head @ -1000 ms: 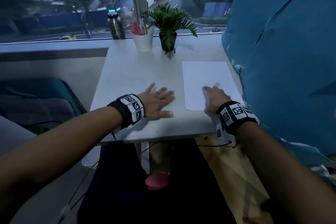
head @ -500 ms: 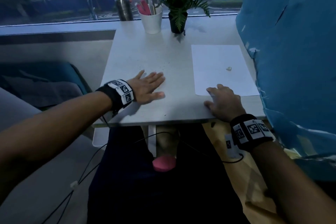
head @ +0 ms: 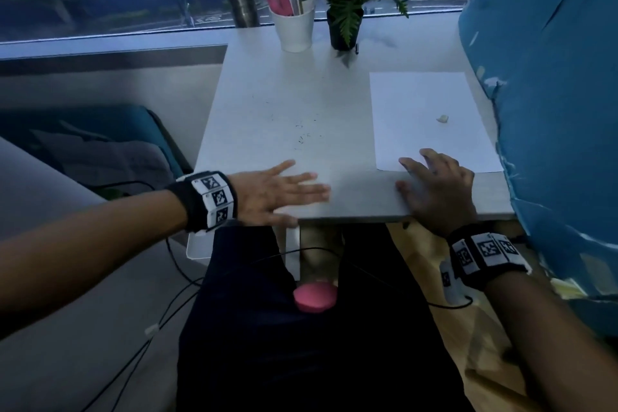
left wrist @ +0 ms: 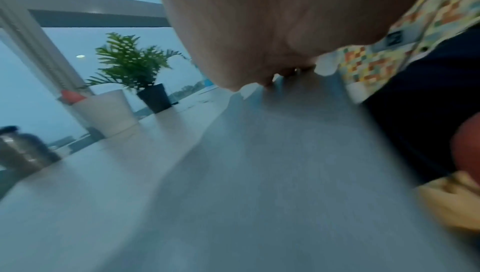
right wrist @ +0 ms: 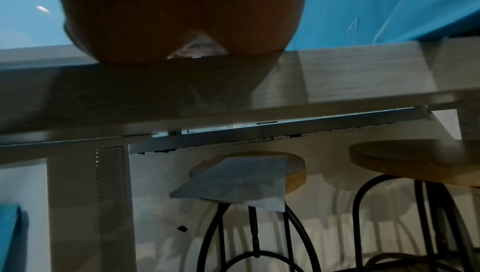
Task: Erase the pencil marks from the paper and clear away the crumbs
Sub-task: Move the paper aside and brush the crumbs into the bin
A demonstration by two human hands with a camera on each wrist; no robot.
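Lying flat with fingers straight, the left hand is pressing palm-down on the tabletop near its front edge. The right hand is resting at the same edge, fingers loosely spread and holding nothing, fingertips touching the near edge of the paper. A small eraser is sitting on the paper. Dark crumbs are lying scattered on the tabletop left of the sheet.

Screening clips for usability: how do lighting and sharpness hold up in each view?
Head view: dim, bluish, yet sharp enough to show the paper. Left wrist view: motion-blurred table, the left hand filling the top. Right wrist view: dark, the right hand shadowed, stools legible.
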